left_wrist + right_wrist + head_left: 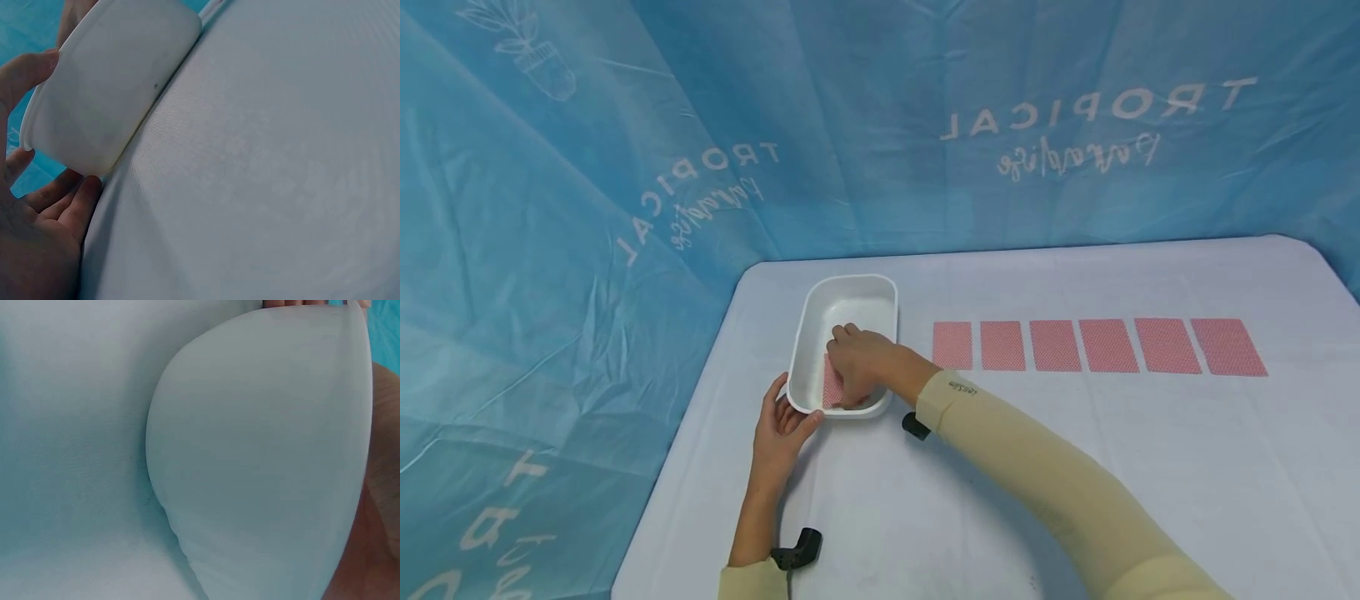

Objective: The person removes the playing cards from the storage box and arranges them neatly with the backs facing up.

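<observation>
A white rectangular tub [859, 308] with rounded corners stands on the left of the table. My left hand [777, 437] holds its near left corner, thumb on the rim and fingers round the outer wall, as the left wrist view also shows on the tub's side [119, 81]. My right hand [861, 364] reaches inside over a red-patterned playing card [831, 385], its curled fingers and thumb gripping about the card; the fingertips are partly hidden. In the right wrist view the tub's wall [262, 450] covers most of that hand [382, 462].
Right of the tub, several red-backed playing cards [1055, 346] lie face down in an evenly spaced row. A white cloth [970, 517] covers the table. Blue printed curtains [880, 125] hang behind and to the left. Black wrist-worn devices [805, 546] sit at both wrists.
</observation>
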Tool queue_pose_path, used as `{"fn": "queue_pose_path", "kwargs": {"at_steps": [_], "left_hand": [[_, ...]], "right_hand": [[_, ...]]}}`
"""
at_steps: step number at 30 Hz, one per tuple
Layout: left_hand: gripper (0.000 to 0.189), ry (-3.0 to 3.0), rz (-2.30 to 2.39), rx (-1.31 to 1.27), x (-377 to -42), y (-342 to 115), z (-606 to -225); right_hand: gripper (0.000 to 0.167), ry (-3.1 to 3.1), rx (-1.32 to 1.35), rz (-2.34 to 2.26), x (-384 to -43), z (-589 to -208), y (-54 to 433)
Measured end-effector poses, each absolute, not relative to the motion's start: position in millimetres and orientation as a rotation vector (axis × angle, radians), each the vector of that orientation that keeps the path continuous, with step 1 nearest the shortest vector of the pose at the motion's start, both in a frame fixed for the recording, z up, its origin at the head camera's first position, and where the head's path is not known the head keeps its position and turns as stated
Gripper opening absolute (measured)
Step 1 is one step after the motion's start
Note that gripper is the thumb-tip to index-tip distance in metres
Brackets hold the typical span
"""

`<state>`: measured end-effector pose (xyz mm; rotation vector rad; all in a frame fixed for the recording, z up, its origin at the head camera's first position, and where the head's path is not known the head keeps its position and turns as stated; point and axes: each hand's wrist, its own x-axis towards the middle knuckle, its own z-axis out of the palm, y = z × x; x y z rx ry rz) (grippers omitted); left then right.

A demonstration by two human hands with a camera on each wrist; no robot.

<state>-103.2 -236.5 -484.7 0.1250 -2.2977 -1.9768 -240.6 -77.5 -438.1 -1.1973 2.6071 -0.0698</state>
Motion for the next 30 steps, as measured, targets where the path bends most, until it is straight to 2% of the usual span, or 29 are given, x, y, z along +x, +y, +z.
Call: {"fn": "queue_pose_path", "kwargs": {"at_steps": [9, 18, 24, 30], "left_hand": [[0.083, -2.309, -1.984, 0.132, -103.1, -236.1, -480.6], [0.085, -2.315, -1.994, 0.111, -103.5, -235.8, -477.1], [0.085, -2.327, -1.986, 0.135, -103.7, -235.8, -475.9], [0.084, -2.328, -1.982, 0.137, -103.3, -235.5, -476.0]], "right_hand": [[0.073, 2.587, -1.193, -0.066, -240.0, -438.6, -78.9], [0.057, 2.586, -1.182, -0.054, -239.8, -441.1, -78.2], [0.064, 2.586, -1.189, -0.022, -240.0, -439.5, -78.6], [0.064, 2.567, -1.198, 0.026, -241.2, -437.2, -78.0]]}}
